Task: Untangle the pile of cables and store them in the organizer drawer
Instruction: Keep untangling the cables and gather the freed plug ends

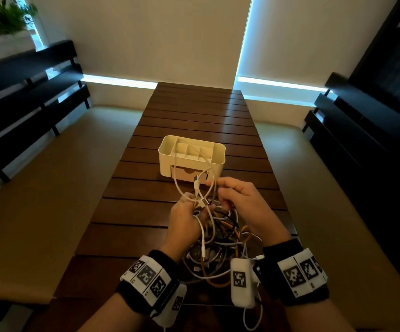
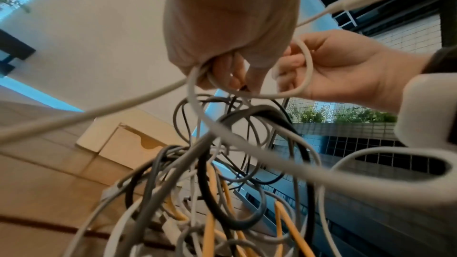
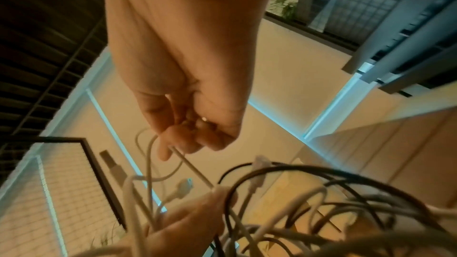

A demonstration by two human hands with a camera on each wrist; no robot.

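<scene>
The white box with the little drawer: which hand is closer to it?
Right. The right hand reaches further forward, almost to the white box; the left hand sits further back, gripping the cable tangle.

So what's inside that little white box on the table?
The white plastic organizer box has open compartments on top, split by dividers; they look empty, though the lifted white cable crosses in front. Its front drawer is shut, so what's inside is hidden.

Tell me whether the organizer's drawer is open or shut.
Shut. The drawer front sits flush within the white organizer, its notch handle showing, and no cable lies in it; the cable tangle hangs from both hands.
</scene>
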